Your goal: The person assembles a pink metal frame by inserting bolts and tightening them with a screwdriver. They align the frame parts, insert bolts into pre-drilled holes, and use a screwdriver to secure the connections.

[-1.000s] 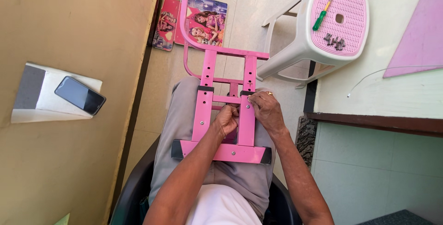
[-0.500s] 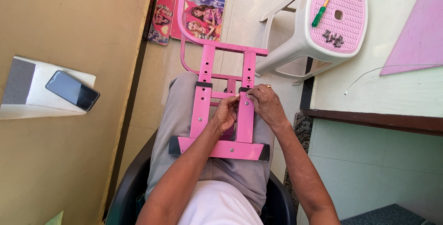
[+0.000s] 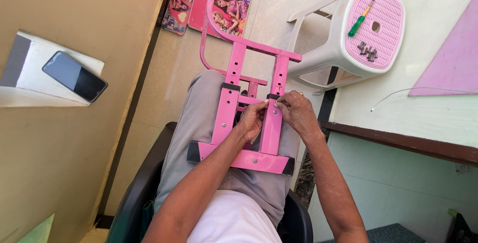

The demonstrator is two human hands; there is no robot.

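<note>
Pink frame (image 3: 234, 118) lies across the lap, partly bolted; left hand (image 3: 252, 119) and right hand (image 3: 295, 112) pinch at its right rail; spare screws (image 3: 368, 51) and screwdriver (image 3: 359, 20) wait on the stool (image 3: 343, 49) beyond the right hand.

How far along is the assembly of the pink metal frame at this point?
Done: the pink frame on the lap has screws showing in its uprights and bottom bar. In hand: the left hand and right hand pinch a small part at the right upright. Left: loose screws and a green screwdriver lie unused on the stool.
</note>
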